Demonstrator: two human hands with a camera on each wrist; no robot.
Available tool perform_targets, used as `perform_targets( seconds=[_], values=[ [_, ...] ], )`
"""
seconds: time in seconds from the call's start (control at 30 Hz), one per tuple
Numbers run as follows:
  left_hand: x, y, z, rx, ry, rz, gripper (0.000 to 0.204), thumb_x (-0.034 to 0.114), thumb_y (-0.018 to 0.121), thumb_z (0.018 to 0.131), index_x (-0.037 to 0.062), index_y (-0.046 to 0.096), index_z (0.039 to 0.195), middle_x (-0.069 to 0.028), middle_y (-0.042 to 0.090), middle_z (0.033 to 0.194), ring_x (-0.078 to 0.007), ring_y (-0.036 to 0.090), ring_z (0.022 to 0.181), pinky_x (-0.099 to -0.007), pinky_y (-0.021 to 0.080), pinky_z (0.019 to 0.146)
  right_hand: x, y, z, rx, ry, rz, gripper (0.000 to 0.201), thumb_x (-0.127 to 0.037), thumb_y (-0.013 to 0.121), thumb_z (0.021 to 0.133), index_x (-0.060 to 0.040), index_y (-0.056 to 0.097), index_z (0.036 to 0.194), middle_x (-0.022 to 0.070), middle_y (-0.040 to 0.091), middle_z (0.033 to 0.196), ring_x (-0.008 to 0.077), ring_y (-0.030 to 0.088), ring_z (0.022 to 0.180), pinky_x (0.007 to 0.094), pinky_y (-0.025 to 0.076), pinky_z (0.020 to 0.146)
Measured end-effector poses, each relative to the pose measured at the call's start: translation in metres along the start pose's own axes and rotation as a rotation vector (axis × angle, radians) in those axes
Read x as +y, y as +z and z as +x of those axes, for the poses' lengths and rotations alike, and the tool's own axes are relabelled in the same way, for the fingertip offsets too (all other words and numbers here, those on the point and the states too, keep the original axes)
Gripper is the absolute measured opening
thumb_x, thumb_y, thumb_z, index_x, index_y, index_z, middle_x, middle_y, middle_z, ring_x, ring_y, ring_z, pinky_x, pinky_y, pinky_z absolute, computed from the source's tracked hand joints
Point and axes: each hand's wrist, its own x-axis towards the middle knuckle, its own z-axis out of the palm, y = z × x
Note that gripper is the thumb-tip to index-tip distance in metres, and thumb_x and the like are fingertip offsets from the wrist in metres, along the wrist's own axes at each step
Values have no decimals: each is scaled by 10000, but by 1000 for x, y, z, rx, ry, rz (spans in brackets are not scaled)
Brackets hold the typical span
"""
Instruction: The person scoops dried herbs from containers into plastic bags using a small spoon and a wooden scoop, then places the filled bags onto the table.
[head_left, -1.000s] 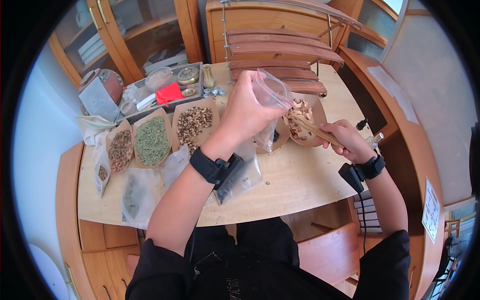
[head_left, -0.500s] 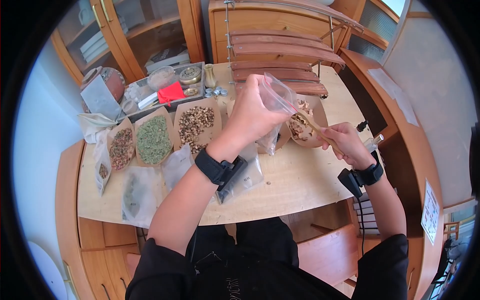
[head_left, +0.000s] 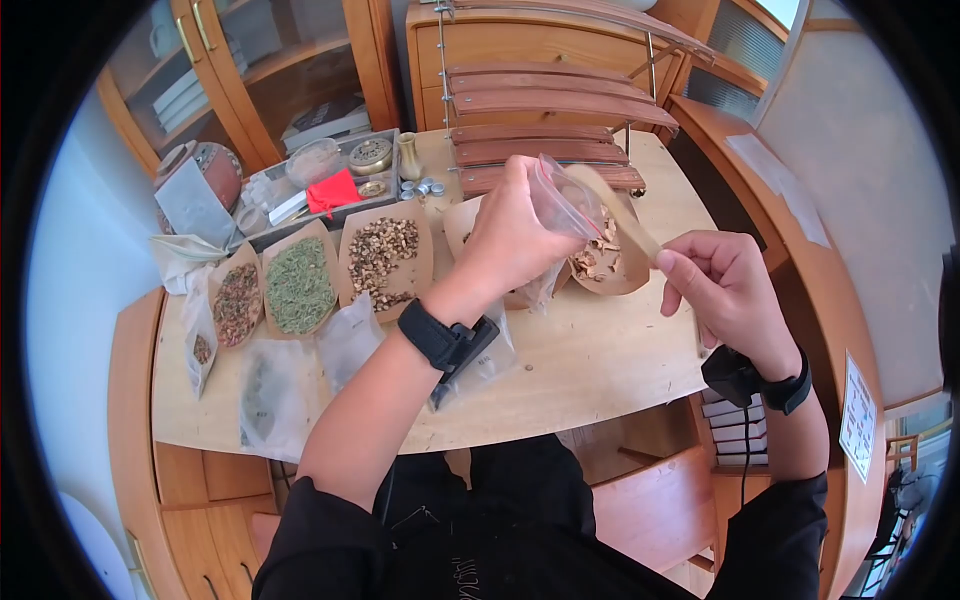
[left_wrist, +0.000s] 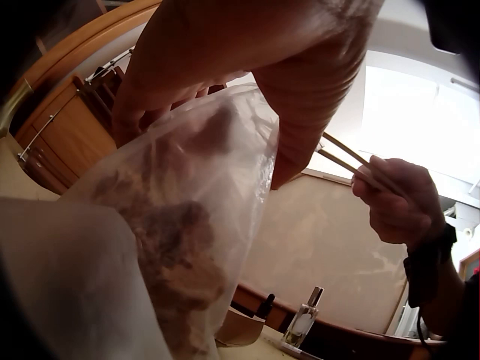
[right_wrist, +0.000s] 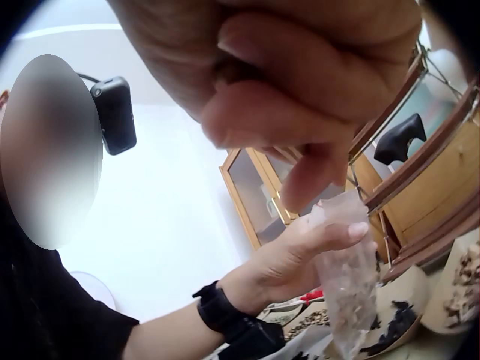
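Note:
My left hand [head_left: 510, 230] grips a clear zip bag [head_left: 562, 205] near its red-edged mouth, above the paper trays. In the left wrist view, brown pieces show through the bag [left_wrist: 180, 232]. My right hand [head_left: 730, 290] pinches the end of wooden tongs [head_left: 625, 220], whose far end is raised beside the bag's mouth. Two thin prongs of the tongs [left_wrist: 349, 156] show in the left wrist view. Below them stands a paper tray [head_left: 630, 280] with pale dried slices [head_left: 597, 258]. The right wrist view shows the left hand [right_wrist: 289, 259] round the bag [right_wrist: 349, 292].
Trays of brown pieces [head_left: 380, 255], green herb [head_left: 298, 285] and reddish bits [head_left: 238, 300] stand left. Flat bags [head_left: 275, 395] lie along the front. Behind are a grey box [head_left: 395, 150] with a red pouch [head_left: 333, 190], a brass vase [head_left: 409, 158] and a slatted rack [head_left: 540, 100].
My right hand has moved right and nearer my body, and the tongs' far end has risen from the slices to beside the bag's mouth. My left hand still holds the bag.

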Motion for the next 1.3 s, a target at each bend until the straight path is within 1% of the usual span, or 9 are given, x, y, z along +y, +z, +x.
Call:
perform_targets(
  seconds=[0.07,0.1,0.13,0.23,0.27,0.37,0.5,0.83,1.3],
  values=[
    [-2,-1,1,12,20,15,701,189,863,626,34,449,1170,-77,589,971,-167,583,939,-315,479,834,3,4,1,142,-94,32,281,-198,563,950,61,642,876,41,617,610,41,446,355,188,322,329],
    [-4,-1,1,14,18,15,701,189,863,626,34,449,1170,-77,589,971,-167,583,939,-315,479,834,11,2,4,219,-92,31,284,-222,536,953,33,644,890,40,605,598,30,391,315,183,278,298],
    [-7,-2,2,23,13,0,698,183,864,627,35,448,1168,-78,588,971,-167,582,938,-315,479,833,17,-2,8,217,-93,32,284,-222,536,953,33,644,890,40,605,598,30,391,315,183,278,298],
    [-16,-4,3,52,22,0,690,169,864,629,37,447,1163,-78,586,970,-165,581,935,-314,478,829,42,-11,23,145,318,11,323,-243,501,943,20,663,847,28,586,570,35,380,299,197,239,266],
    [-18,-4,3,73,37,14,684,161,863,630,39,447,1160,-78,585,968,-164,581,934,-312,478,827,55,-12,26,146,319,12,323,-243,501,943,20,663,847,28,586,570,35,380,299,197,239,266],
    [-17,-7,3,70,42,6,680,161,863,630,40,448,1155,-79,584,966,-162,580,934,-312,477,827,78,-15,34,5,531,60,300,-228,519,914,13,656,800,35,589,587,49,405,329,207,255,287],
    [-18,-7,3,69,35,4,682,157,861,630,40,446,1159,-77,582,962,-161,580,935,-312,478,828,88,-9,45,-14,536,145,309,-194,490,931,19,662,787,11,556,535,39,363,287,195,230,260],
    [-19,-12,1,69,50,14,683,157,857,636,39,446,1170,-77,574,965,-160,575,928,-314,477,822,94,12,72,22,494,207,281,-196,495,923,8,647,805,17,566,568,64,418,355,217,266,297],
    [-14,-8,2,23,18,-16,685,169,854,637,25,447,1169,-78,574,975,-160,575,936,-301,476,830,87,4,49,120,340,176,308,-244,530,944,22,650,844,36,600,615,67,435,344,212,261,290]
  ],
)
